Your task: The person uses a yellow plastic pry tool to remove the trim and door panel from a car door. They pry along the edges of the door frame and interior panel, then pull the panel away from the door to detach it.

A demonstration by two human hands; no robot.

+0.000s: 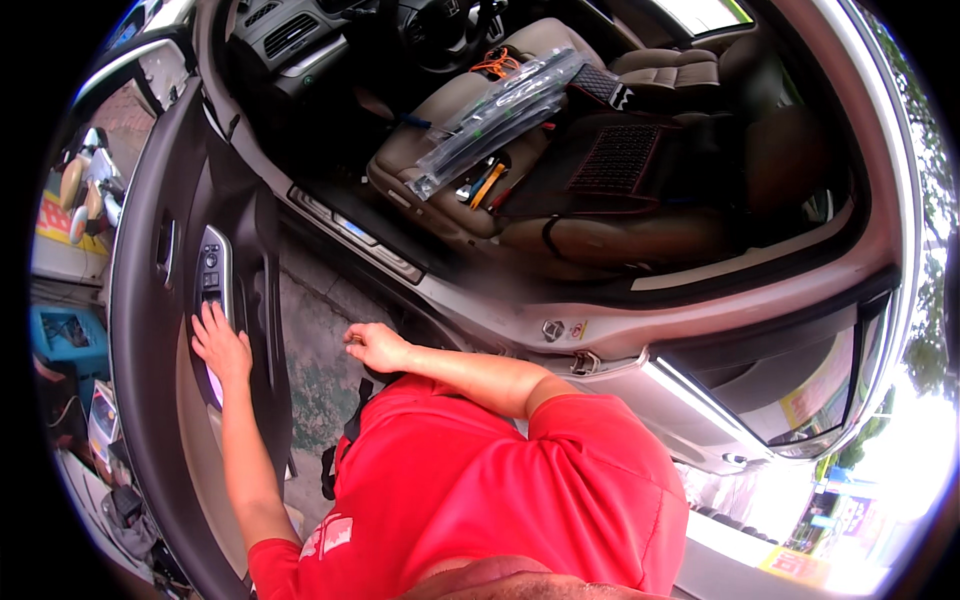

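My left hand [222, 343] rests on the armrest of the open car door, its fingers stretched over the lower end of the window switch panel [211, 262]. Brown trim covers the door [150, 330], with a pull handle [165, 250] ahead of the switches. In front of my waist, my right hand [378, 347] hovers apart from the door with its fingers curled in. Whatever may be between those fingers is hidden.
Clear plastic-wrapped strips [500, 115] lie across the beige front seat, beside a yellow-handled tool [487, 186] and an orange cord [497, 63]. The door sill [350, 230] and the body pillar stand before me. A blue crate [70, 335] sits beyond the door.
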